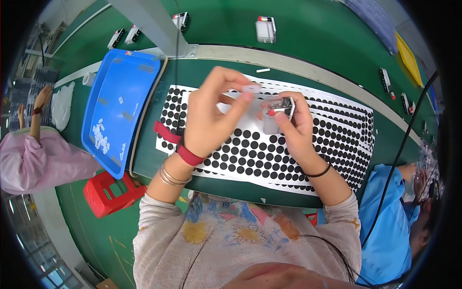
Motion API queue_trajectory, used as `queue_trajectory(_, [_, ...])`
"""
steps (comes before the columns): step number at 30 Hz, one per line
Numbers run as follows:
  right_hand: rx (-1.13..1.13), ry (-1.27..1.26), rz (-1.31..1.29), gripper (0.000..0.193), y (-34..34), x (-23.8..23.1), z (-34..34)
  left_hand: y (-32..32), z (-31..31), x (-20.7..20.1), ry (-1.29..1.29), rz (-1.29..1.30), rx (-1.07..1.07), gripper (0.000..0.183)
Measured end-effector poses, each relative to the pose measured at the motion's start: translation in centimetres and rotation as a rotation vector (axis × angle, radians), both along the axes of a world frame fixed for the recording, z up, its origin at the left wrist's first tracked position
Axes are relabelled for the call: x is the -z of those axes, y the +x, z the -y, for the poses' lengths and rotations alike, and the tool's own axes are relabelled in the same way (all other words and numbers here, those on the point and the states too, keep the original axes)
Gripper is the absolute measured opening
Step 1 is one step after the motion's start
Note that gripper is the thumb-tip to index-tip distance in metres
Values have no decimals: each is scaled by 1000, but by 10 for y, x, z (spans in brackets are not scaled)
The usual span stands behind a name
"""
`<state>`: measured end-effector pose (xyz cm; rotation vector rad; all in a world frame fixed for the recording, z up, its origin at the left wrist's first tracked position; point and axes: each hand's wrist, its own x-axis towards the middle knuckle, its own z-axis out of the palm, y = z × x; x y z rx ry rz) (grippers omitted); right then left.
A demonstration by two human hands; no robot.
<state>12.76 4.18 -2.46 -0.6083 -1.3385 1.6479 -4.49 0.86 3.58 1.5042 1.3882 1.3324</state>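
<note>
At far left I see a person in pink seated beside the green surface. Near them a red stool stands on the floor. A blue tray sits on the surface's left part, with small white pieces scattered in its near corner.

My left hand hovers over the dot sheets, white sheets covered in black round stickers that lie spread across the middle of the surface. Its fingers are pinched on a small pale sticker, reaching right toward the part. A red band and thin bangles circle that wrist.

My right hand is closed around a small clear plastic part with a red tip, held just above the sheets, between both hands. A dark band sits on that wrist.

Beyond the rail, a green belt carries more such parts, well apart from each other. At near right a person in blue sits.
</note>
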Motion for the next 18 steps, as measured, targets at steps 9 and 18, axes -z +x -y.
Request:
queue_trajectory(9, [223,361,199,31,-2,-3,6,20,-3,17,-44,354,126,15])
queue_trajectory(18, [270,470,302,32,-2,-6,7,17,0,20,-166,444,154,16])
